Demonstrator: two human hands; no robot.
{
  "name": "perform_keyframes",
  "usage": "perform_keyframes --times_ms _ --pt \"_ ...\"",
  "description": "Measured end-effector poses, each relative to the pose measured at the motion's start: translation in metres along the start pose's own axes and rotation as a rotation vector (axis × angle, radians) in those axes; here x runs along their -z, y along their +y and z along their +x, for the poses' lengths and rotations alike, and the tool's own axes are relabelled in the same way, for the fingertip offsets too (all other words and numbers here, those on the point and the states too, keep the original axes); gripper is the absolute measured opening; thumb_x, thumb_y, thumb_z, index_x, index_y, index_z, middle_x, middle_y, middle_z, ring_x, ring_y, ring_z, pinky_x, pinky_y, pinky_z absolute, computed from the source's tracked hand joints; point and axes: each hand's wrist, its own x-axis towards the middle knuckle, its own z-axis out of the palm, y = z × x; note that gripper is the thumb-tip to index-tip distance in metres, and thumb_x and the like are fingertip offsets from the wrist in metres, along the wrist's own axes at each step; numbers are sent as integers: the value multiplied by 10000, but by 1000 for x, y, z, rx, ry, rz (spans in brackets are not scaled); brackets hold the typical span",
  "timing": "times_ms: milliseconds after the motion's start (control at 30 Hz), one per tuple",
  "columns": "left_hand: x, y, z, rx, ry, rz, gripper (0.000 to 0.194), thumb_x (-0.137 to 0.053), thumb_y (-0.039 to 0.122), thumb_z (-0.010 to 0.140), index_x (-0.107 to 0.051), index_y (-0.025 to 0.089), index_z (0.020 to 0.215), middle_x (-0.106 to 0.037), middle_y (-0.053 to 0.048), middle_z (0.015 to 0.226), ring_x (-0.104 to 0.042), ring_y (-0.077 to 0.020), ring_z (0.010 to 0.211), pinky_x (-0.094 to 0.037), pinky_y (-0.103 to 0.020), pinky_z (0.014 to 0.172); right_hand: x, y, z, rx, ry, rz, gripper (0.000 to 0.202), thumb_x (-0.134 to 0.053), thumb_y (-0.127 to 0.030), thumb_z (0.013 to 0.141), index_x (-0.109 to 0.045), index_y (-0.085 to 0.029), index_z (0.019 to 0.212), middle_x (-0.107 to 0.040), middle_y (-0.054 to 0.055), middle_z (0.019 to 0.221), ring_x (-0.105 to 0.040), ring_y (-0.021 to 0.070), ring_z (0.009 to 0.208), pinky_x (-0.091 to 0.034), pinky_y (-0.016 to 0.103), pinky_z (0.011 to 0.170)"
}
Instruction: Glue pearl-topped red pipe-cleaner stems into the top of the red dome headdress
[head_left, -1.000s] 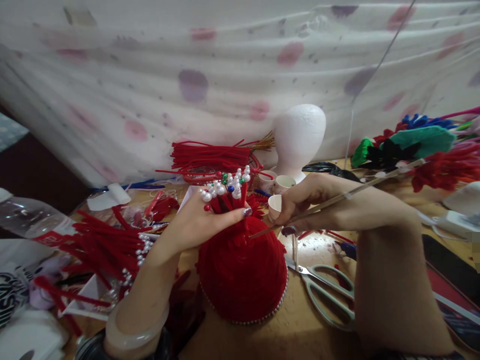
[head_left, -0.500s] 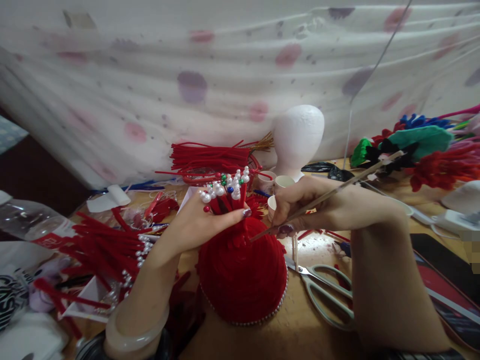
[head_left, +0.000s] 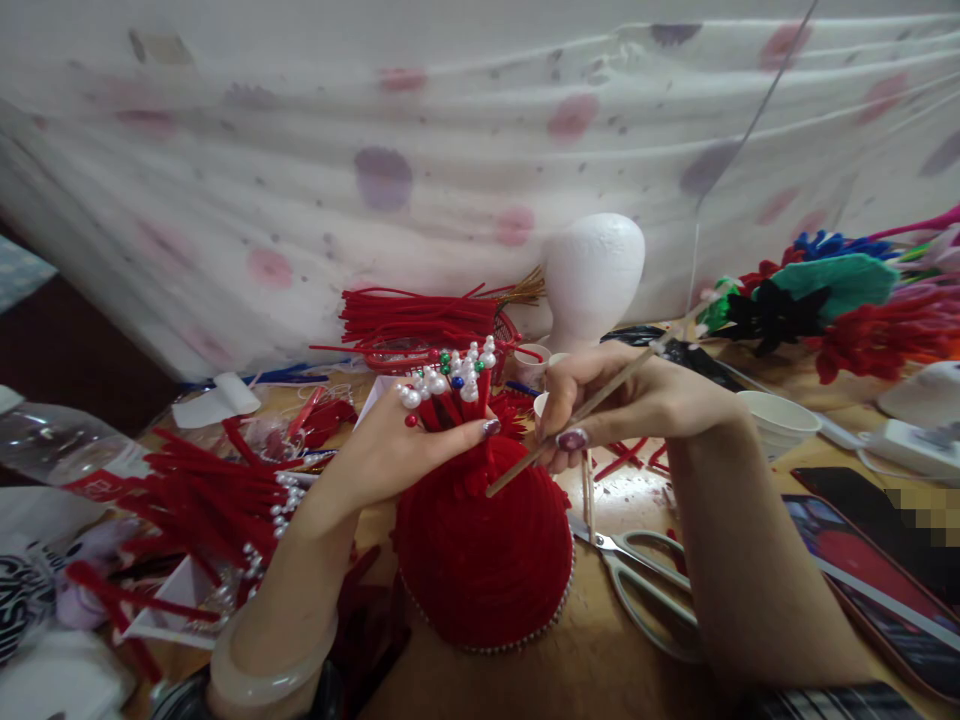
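Nearby, scissors (head_left: 609, 545) and cups (head_left: 531, 368) crowd the red dome (head_left: 484, 560), left grip (head_left: 394, 445) holding beaded stems (head_left: 448, 408), right grip (head_left: 630, 402) pinching a stick (head_left: 517, 468).

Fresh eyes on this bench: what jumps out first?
The red dome edged with white beads, low centre, draws the eye first. Above it the left hand clasps bead-tipped red stems, while the right hand holds a thin stick slanted towards the dome. Behind, a white head form stands out against the patterned sheet.
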Motion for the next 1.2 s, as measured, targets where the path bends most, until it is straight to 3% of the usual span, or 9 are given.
perform_keyframes --times_ms 133,233,400,600,833,1033,1200 --pt "0 1 0 -3 -11 4 86 -668 243 813 -714 183 853 -770 -21 895 -710 -199 855 -571 -339 811 1 -6 -3 133 145 23 171 -734 -245 836 -613 -130 804 -762 56 766 -726 124 631 -590 200 592" --pt "0 0 0 -13 0 11 86 -672 248 809 -711 186 855 -768 -18 900 -706 -200 867 -568 -346 826 -4 -12 -2 82 203 -23 215 -700 -292 865 -565 -145 784 -740 42 711 -687 97 547 -536 166 496" --pt "-1 -2 -1 -4 -15 -19 114 -670 274 813 -704 178 866 -763 -25 886 -705 -197 834 -574 -338 791 -17 -17 2 -48 89 -162 265 -710 -359 838 -556 -146 800 -726 36 738 -663 84 545 -552 189 527" --pt "0 -1 -1 -19 -19 -2 92 -662 257 822 -695 183 866 -761 -22 910 -703 -207 888 -565 -368 860 -17 -13 7 -92 59 -262 234 -686 -343 854 -572 -143 813 -712 25 734 -680 95 614 -558 200 577" --pt "2 -2 0 -59 0 10 89 -673 233 816 -702 196 892 -765 -6 944 -700 -191 901 -561 -341 866 -10 -2 16 -61 -55 -160 184 -666 -299 872 -574 -145 833 -699 -1 693 -674 81 611 -578 219 643" --pt "2 0 -1 -27 -9 0 81 -683 240 809 -714 199 872 -768 -4 931 -698 -183 886 -546 -343 900 -1 8 17 -58 -71 -102 181 -707 -280 843 -618 -126 872 -719 10 733 -670 69 583 -553 183 588" --pt "2 1 0 -24 -15 -19 83 -684 254 806 -711 203 866 -771 -8 927 -704 -195 903 -540 -366 933 3 9 16 -63 -95 -72 212 -729 -307 826 -656 -115 878 -741 33 755 -710 101 661 -576 202 646"
